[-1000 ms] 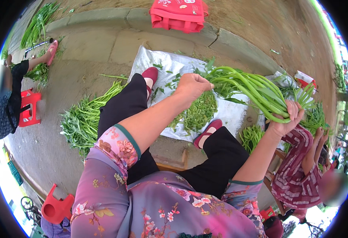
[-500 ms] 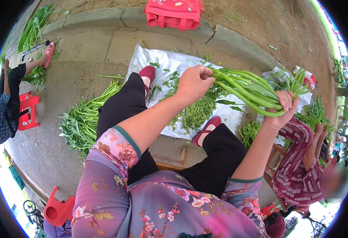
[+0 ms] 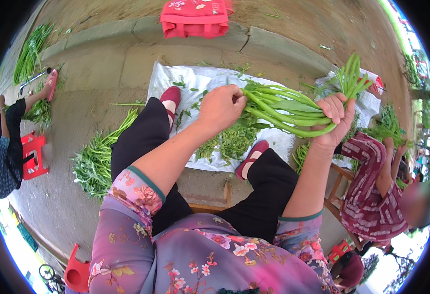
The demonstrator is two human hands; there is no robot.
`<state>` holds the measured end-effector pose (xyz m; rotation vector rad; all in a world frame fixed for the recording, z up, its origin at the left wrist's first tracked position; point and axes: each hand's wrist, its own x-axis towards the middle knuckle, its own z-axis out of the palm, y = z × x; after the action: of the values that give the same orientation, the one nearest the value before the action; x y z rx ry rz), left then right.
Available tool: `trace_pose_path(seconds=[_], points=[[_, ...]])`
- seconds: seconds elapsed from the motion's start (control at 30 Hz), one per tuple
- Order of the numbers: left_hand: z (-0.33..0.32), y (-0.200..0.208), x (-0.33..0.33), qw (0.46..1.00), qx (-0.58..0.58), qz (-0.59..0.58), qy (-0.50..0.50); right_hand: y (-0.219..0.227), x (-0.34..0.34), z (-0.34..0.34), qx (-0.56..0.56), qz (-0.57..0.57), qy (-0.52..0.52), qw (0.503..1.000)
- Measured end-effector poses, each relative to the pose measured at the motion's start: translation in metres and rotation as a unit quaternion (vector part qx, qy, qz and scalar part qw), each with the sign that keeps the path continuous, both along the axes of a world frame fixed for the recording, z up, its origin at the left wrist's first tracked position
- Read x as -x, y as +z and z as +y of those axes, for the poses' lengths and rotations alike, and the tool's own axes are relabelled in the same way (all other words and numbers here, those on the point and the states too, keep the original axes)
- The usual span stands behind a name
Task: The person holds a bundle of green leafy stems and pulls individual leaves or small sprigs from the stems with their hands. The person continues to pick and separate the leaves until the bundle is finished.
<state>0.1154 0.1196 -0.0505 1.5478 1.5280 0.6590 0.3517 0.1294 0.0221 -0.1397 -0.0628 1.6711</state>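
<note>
A bunch of long-stemmed leafy greens [image 3: 293, 111], which look like water spinach, stretches between my hands above the sheet. My right hand [image 3: 335, 120] is wrapped round it near one end, and several bare stem ends fan out above the fingers. At the other end, my left hand [image 3: 220, 109] is closed in a pinch against the stem tips and leaves; what exactly lies between those fingertips is partly hidden. Below the bunch, a pile of torn green leaves [image 3: 234, 143] lies on the white plastic sheet [image 3: 180, 75], between my feet.
Another heap of greens [image 3: 97, 159] lies on the ground by my left leg. A red bag [image 3: 195, 19] stands beyond the stone curb [image 3: 102, 36]. Red plastic stools [image 3: 34, 156] stand at the left. A person in patterned maroon clothes [image 3: 372, 196] sits close by on my right.
The view has swung a little to the right. My right hand has tipped the stem ends farther up. Both hands keep their hold, and the bunch stays stretched between them.
</note>
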Motion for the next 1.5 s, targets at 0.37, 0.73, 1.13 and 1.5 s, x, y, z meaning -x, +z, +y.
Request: trace_pose_path(seconds=[0.37, 0.73, 1.13, 1.5], points=[[-0.001, 0.0, 0.003, 0.985, -0.154, 0.074, -0.022, -0.003, -0.017, 0.002, 0.019, -0.003, -0.038, 0.999], [0.009, 0.004, 0.008, 0.944, 0.219, -0.248, 0.014, -0.003, -0.026, 0.005, 0.019, 0.009, -0.05, 0.999], [0.006, 0.009, 0.017, 0.857, 0.315, -0.364, -0.185, 0.011, -0.034, -0.004, -0.063, -0.029, -0.045, 0.997], [-0.001, -0.004, 0.014, 0.798, 0.325, -0.491, -0.128, 0.011, -0.043, -0.008, -0.071, -0.027, -0.045, 0.996]])
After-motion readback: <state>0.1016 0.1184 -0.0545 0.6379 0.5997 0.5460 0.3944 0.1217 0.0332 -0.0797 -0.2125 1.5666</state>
